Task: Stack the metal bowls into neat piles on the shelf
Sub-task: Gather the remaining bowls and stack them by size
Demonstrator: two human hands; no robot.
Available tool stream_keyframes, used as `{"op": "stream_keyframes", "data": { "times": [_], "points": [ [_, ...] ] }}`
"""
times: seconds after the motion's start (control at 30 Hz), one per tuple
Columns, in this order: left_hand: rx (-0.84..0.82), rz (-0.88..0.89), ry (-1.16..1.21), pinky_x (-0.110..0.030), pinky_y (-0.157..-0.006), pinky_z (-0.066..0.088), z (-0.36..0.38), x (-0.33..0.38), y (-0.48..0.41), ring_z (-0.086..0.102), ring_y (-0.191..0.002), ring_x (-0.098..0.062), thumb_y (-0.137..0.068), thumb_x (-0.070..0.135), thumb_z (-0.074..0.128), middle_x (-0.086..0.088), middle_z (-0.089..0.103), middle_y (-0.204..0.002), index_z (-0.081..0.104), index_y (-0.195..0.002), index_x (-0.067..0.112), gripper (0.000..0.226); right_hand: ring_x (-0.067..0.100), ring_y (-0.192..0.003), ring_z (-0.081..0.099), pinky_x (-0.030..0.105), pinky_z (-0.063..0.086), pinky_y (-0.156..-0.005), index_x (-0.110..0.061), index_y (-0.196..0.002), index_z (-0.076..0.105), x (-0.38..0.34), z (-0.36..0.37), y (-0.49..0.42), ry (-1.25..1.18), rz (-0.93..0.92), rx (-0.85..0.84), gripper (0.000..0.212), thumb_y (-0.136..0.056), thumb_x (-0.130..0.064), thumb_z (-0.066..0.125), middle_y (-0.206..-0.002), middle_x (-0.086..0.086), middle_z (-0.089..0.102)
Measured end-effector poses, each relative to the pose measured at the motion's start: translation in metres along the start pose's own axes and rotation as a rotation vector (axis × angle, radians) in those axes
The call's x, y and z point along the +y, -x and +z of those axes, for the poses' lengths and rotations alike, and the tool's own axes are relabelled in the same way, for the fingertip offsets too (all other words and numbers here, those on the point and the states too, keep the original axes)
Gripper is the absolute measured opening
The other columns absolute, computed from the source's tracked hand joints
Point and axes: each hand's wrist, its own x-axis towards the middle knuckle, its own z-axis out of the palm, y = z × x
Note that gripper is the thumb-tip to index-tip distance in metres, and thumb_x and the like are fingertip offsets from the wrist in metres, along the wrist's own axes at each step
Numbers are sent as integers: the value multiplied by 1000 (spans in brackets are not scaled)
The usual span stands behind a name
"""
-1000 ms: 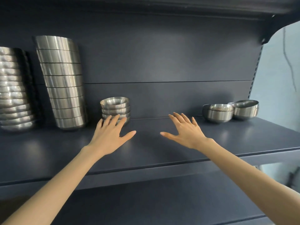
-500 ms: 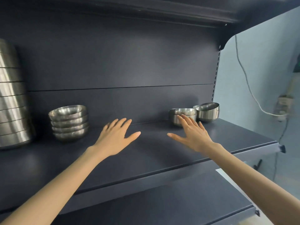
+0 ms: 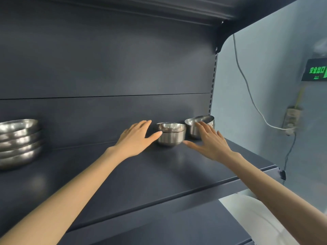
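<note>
Reach step, nothing gripped yet. Seeing left hand (image 3: 136, 138) with fingers straight and spread, thumb tip at the left wall of the nested pair (image 3: 170, 137); can't tell if touching. Seeing right hand (image 3: 210, 142) equally flat and splayed, fingers across the front of the tilted pair (image 3: 206, 120), thumb aimed at the nested pair's base. Both pairs at the back right of the shelf (image 3: 159, 177), just beside each other; short stack (image 3: 19, 144) well apart at the left.

Suggest seating the crooked top bowl first, then cupping each pair by the walls, not the rim. Lift straight, no dragging on the shelf. Probably worth merging the two pairs before carrying to the short stack. Keep rims level when nesting to avoid jamming.

Hidden: lower bowl of the tilted pair mostly behind right-hand fingers. Short stack cut by frame edge and blurred, count unclear.
</note>
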Motion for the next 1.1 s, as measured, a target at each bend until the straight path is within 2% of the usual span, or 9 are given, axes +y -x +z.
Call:
{"op": "stream_keyframes", "data": {
  "times": [0.2,0.37,0.5,0.6,0.73,0.9,0.97,1.03,1.1],
  "points": [
    [13,-59,71,-41,-109,28,14,28,-41,21,-145,-20,-94,63,33,6,16,-160,14,-153,19,76,20,-147,14,50,19,-116,-22,-152,19,33,0,-32,-24,-17,-6,91,-82,-73,47,-160,-3,16],
    [-32,-170,184,-42,-112,25,28,35,-66,18,-147,-20,-88,70,39,1,12,-161,9,-154,13,92,22,-150,6,50,14,-118,-20,-155,8,51,-1,-61,-72,22,-27,102,-80,-72,53,-163,1,1],
    [-59,-241,278,-40,-113,24,35,35,-76,17,-147,-21,-83,73,45,-3,16,-161,12,-153,8,100,25,-149,9,53,20,-117,-16,-155,5,68,0,-85,-157,83,-64,112,-75,-72,61,-163,3,-1],
    [-46,-258,334,-35,-107,28,40,37,-81,24,-144,-22,-83,71,49,-4,25,-157,22,-150,7,97,24,-148,15,47,24,-116,-8,-154,5,80,6,-97,-270,119,-97,117,-73,-64,69,-161,5,5],
    [-18,-290,388,-32,-105,29,45,33,-87,24,-144,-21,-81,69,55,-4,26,-157,20,-151,7,100,23,-146,20,33,23,-115,-3,-154,7,94,13,-101,-419,149,-116,114,-76,-49,77,-159,8,14],
    [-22,-386,484,-27,-92,29,51,24,-89,30,-140,-19,-72,74,60,2,35,-152,22,-150,6,110,22,-129,49,43,43,-106,-5,-144,29,126,35,-123,-613,168,-156,142,-35,-83,77,-142,4,46],
    [-1,-410,477,-28,-90,34,52,24,-89,38,-134,-20,-69,75,61,1,45,-144,34,-144,4,107,16,-116,56,35,49,-96,-4,-138,35,125,31,-122,-679,158,-181,121,-47,-65,87,-126,2,57],
    [33,-419,465,-34,-91,40,53,24,-88,45,-128,-24,-69,73,64,-6,51,-137,42,-135,-1,102,7,-94,63,18,48,-75,-8,-120,50,118,22,-116,-755,113,-191,69,-69,-38,86,-100,-4,65],
    [73,-406,458,-34,-91,42,54,25,-87,48,-124,-27,-72,67,67,-11,50,-137,45,-132,-3,94,-5,-77,65,7,44,-64,-17,-99,62,115,16,-110,-828,42,-182,23,-82,-16,77,-84,-12,69]
  ]
}}
